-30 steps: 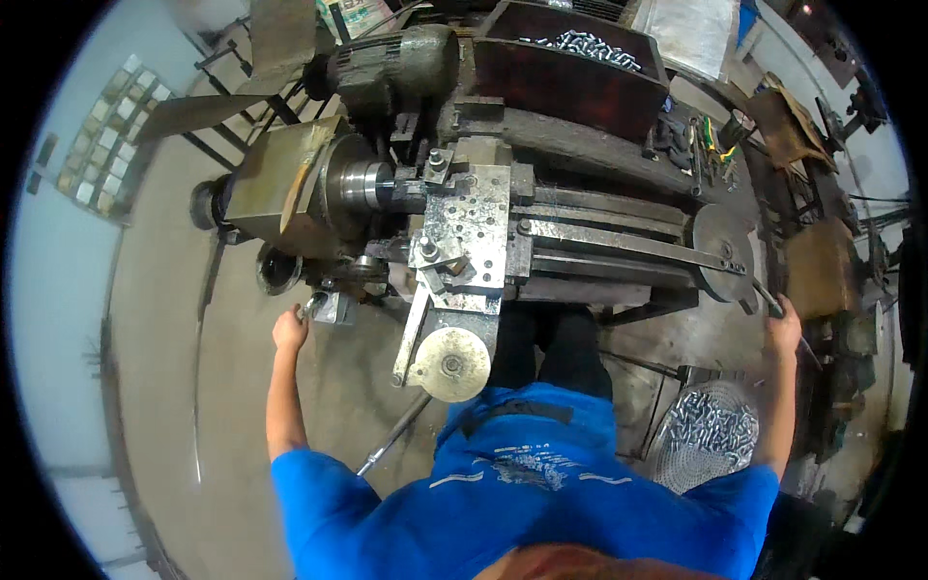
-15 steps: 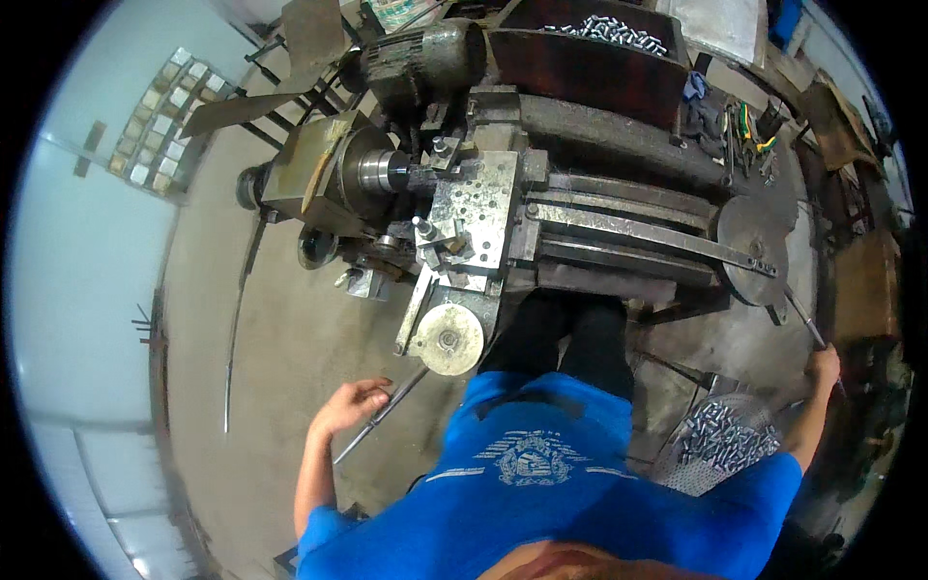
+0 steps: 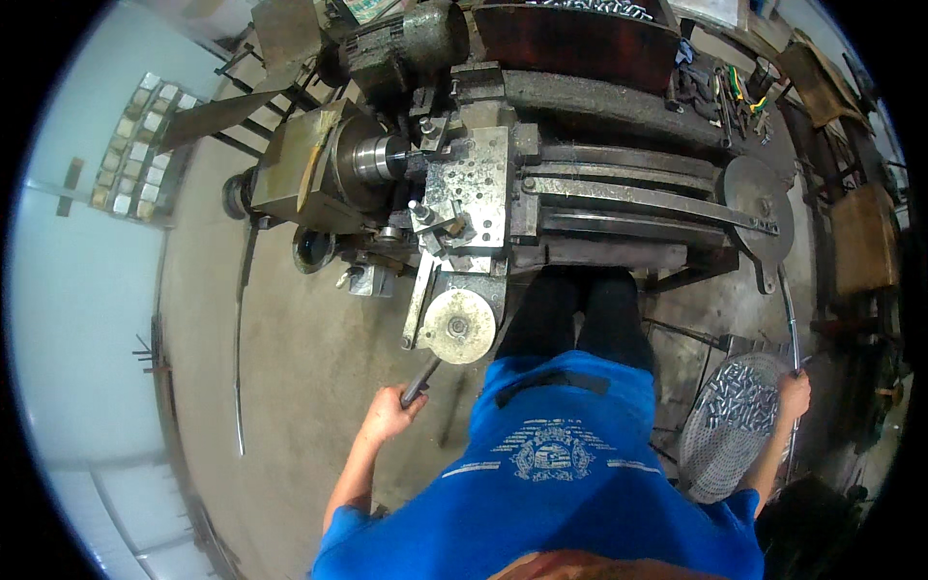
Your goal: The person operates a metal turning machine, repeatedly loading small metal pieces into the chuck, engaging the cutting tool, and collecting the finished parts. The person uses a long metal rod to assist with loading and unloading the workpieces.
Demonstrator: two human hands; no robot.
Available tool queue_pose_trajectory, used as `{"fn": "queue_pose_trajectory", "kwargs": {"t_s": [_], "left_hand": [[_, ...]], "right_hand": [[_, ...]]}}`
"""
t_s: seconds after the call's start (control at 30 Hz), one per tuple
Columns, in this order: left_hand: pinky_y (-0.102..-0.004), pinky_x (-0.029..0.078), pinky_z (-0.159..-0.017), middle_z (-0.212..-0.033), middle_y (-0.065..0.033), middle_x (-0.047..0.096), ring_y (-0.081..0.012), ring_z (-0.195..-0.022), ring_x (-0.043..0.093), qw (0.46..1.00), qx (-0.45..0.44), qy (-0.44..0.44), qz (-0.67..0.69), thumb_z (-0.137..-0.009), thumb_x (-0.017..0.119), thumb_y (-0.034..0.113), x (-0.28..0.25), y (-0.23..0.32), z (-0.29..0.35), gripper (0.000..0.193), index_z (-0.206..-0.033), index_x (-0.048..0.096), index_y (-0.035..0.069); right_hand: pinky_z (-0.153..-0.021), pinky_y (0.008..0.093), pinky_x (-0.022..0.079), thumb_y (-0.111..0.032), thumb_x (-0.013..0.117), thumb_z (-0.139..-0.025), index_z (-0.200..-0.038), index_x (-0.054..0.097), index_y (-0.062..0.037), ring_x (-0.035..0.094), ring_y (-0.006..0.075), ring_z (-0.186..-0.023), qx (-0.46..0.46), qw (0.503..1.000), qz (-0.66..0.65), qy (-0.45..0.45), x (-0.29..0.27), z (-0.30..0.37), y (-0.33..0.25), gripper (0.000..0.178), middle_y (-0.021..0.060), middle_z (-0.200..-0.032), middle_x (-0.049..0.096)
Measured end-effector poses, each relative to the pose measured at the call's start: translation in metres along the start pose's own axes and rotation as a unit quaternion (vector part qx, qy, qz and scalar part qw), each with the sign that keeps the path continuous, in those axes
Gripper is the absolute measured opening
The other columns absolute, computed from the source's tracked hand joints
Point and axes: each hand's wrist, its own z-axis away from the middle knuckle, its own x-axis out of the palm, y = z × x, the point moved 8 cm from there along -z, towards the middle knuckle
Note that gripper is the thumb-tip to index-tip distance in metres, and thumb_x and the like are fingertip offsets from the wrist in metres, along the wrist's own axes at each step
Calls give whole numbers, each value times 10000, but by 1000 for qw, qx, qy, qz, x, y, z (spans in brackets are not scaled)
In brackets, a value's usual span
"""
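A small metal lathe fills the middle of the view. My left hand (image 3: 391, 413) is closed around the end of a lever (image 3: 421, 378), which runs down from a round pale disc (image 3: 459, 326) below the drilled slide plate (image 3: 483, 208). On the far right, my right hand (image 3: 795, 393) grips a long lever rod (image 3: 789, 314) hanging from a large round plate (image 3: 759, 205). A flat metal bar (image 3: 648, 198) links that plate to the slide. The slide's cutting tools stand close to the shiny chuck (image 3: 377, 158), where any workpiece is too small to make out.
A perforated basket (image 3: 710, 469) of small metal pieces sits beside my right forearm. At the back are a dark red bin (image 3: 580, 43) of similar pieces and a motor (image 3: 406, 48). Hand tools (image 3: 739, 101) lie at the back right. A thin rod (image 3: 239, 387) hangs at the left.
My left hand has moved right and closed on the left lever. My right hand has brought the right lever inward and toward me, turning the large plate. The view has shifted slightly.
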Motion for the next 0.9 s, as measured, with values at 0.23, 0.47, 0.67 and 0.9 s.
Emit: {"fn": "queue_pose_trajectory", "kwargs": {"t_s": [0.23,0.47,0.67,0.9], "left_hand": [[-377,458,-567,-631,-181,586,-291,-567,589,999,16,35,2,-781,659,245,-6,9,4,217,-857,660,42],[-383,448,-534,-579,-179,559,-318,-531,575,999,2,50,-13,-765,662,237,-7,9,5,204,-809,648,39],[-387,449,-539,-590,-182,561,-331,-543,578,998,13,62,-17,-766,660,235,-7,14,5,199,-814,650,42],[-387,452,-554,-628,-186,581,-343,-584,580,999,-18,40,-21,-766,666,243,-7,12,6,220,-836,644,35]], "right_hand": [[-759,470,467,-306,548,-693,-986,626,-113,597,385,-896,-18,1000,-5,21,5,42,-9,360,179,-946,640],[-745,482,451,-304,558,-661,-1008,617,-87,583,405,-869,-21,997,-68,31,5,67,-19,413,204,-939,628],[-777,470,444,-304,550,-658,-1053,606,-53,572,427,-883,-11,997,-76,32,0,73,-24,471,232,-949,619],[-853,422,432,-283,544,-672,-1204,542,-36,564,398,-988,-83,977,-194,29,31,63,15,588,258,-1026,598]]}}
